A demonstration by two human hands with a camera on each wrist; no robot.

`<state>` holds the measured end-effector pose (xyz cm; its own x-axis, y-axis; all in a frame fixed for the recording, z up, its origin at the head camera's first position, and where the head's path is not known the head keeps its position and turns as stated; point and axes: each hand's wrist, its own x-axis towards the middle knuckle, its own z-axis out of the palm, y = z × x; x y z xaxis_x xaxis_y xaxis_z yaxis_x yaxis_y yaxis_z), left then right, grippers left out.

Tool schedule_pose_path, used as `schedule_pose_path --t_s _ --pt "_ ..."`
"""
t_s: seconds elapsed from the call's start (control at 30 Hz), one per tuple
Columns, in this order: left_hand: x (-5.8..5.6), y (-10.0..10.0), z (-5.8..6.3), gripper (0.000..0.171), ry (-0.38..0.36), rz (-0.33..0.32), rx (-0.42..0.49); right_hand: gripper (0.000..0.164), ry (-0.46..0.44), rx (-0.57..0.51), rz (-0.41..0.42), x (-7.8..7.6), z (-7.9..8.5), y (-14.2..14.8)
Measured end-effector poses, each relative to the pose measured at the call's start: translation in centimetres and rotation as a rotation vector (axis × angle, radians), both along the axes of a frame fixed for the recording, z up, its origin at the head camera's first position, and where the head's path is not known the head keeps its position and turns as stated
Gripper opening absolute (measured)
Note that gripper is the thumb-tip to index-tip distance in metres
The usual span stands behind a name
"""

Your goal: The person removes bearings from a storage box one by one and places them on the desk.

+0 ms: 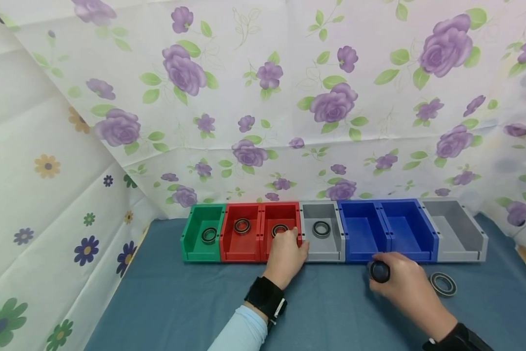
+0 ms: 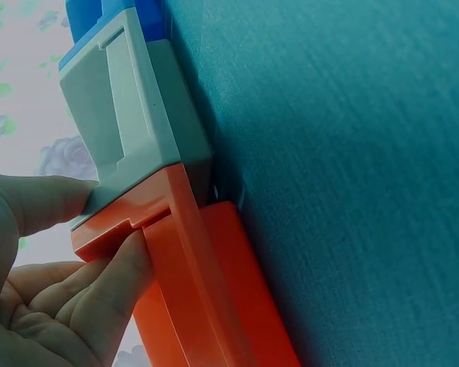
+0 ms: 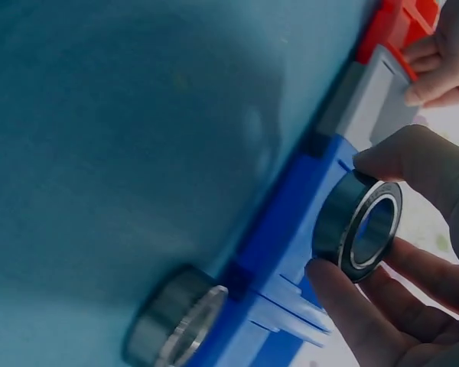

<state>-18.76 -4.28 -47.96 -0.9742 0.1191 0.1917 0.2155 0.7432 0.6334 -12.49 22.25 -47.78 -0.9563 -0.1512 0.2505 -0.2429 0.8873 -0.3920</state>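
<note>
My left hand pinches the wall where the right red bin meets the grey bin. In the left wrist view its thumb lies on the grey side and its fingers reach inside the red bin. My right hand grips a ball bearing between thumb and fingers, in front of the blue bins. Beside that hand, a second bearing lies on the cloth. A bearing inside the right red bin is partly hidden by the left hand.
The bins stand in one row against a flowered cloth backdrop. Single bearings lie in the green bin, the left red bin and the middle grey bin. Another grey bin ends the row at the right. Blue cloth covers the table.
</note>
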Motion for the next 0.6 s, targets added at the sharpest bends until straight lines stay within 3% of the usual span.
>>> schedule_pose_path --t_s 0.3,0.6 --pt "-0.1 0.0 0.0 0.048 0.006 0.003 -0.008 0.053 -0.088 0.025 0.009 -0.3 -1.7 0.2" --pt "0.1 -0.1 -0.1 0.049 -0.004 0.000 0.018 0.054 -0.190 0.067 -0.018 -0.8 -2.4 -0.1"
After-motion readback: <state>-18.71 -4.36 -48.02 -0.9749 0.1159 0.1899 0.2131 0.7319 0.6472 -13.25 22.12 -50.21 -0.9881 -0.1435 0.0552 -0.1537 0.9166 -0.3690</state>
